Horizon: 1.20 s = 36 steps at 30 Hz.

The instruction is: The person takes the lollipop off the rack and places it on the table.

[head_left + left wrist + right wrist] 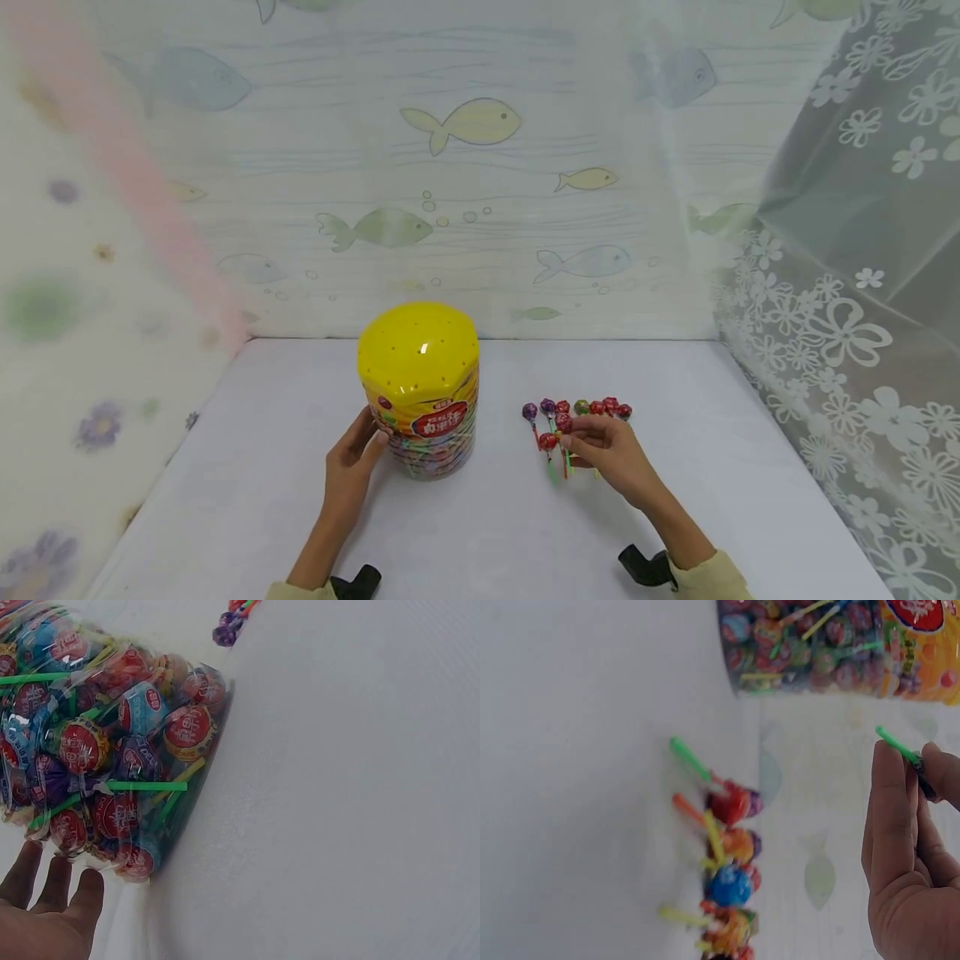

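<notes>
A large clear jar point(438, 454) with a yellow lid point(417, 350) stands on the table, packed with wrapped lollipops point(82, 742). My left hand point(351, 462) rests against the jar's left side, thumb toward the front. Its fingers point(88, 900) touch the clear wall in the left wrist view, extended rather than wrapped round it. To the right of the jar, my right hand point(611, 454) pinches a lollipop point(563, 422) between thumb and fingertips. The green stick point(894, 742) of that lollipop pokes out above the fingers in the right wrist view, while its head is mostly hidden by the hand.
Several loose lollipops point(731, 885) lie in a row on the white table point(480, 542), close to my right hand and partly behind it. A fish-patterned curtain point(480, 250) hangs along the back edge. Lace sheeting point(847, 333) borders the right side.
</notes>
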{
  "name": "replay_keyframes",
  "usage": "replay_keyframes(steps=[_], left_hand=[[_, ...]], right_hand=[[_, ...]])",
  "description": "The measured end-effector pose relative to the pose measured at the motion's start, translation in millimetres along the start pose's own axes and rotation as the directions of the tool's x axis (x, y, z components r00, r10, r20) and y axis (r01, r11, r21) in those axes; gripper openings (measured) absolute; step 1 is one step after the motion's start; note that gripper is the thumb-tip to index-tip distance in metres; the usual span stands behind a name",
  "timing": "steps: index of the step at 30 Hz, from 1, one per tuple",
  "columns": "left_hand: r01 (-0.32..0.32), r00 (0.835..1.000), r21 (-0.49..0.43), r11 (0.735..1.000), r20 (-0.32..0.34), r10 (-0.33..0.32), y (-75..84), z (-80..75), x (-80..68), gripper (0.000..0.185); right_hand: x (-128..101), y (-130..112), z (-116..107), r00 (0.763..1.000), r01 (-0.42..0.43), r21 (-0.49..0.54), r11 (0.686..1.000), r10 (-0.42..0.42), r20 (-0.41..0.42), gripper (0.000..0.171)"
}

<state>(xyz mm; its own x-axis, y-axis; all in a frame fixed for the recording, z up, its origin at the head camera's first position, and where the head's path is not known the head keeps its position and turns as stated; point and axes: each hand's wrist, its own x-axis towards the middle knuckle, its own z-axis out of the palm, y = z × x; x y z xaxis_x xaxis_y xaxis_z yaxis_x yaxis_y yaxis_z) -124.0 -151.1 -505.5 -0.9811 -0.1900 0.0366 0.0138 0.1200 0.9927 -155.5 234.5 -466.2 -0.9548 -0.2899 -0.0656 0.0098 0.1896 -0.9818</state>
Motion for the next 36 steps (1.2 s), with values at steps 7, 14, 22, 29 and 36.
replay_keyframes(steps=[7, 14, 22, 29, 36], left_hand=[[-0.007, 1.000, 0.003, 1.000, 0.000, 0.007, -1.2, 0.0, 1.3, 0.060], [0.004, 1.000, 0.002, 1.000, -0.005, -0.004, -4.1, -0.5, 2.6, 0.061], [-0.010, 1.000, 0.001, 1.000, 0.000, 0.010, -6.3, -0.1, 2.6, 0.060], [-0.009, 1.000, 0.004, 1.000, 0.001, 0.009, -5.5, 0.0, 2.8, 0.061], [-0.017, 1.000, -0.007, 1.000, -0.005, 0.017, -5.4, 0.7, 2.4, 0.060]], right_hand=[[-10.0, 13.6, -23.7, 0.994, -0.083, -0.022, 0.996, 0.081, -0.068, 0.040], [-18.7, 22.0, -46.2, 0.984, -0.142, -0.026, 0.989, 0.139, -0.109, 0.049], [-27.1, 32.2, -67.4, 0.964, -0.211, -0.048, 0.976, 0.200, -0.176, 0.051], [-28.9, 37.0, -80.1, 0.946, -0.264, -0.073, 0.962, 0.243, -0.215, 0.052], [-22.8, 43.6, -86.1, 0.915, -0.351, -0.144, 0.925, 0.306, -0.264, 0.047]])
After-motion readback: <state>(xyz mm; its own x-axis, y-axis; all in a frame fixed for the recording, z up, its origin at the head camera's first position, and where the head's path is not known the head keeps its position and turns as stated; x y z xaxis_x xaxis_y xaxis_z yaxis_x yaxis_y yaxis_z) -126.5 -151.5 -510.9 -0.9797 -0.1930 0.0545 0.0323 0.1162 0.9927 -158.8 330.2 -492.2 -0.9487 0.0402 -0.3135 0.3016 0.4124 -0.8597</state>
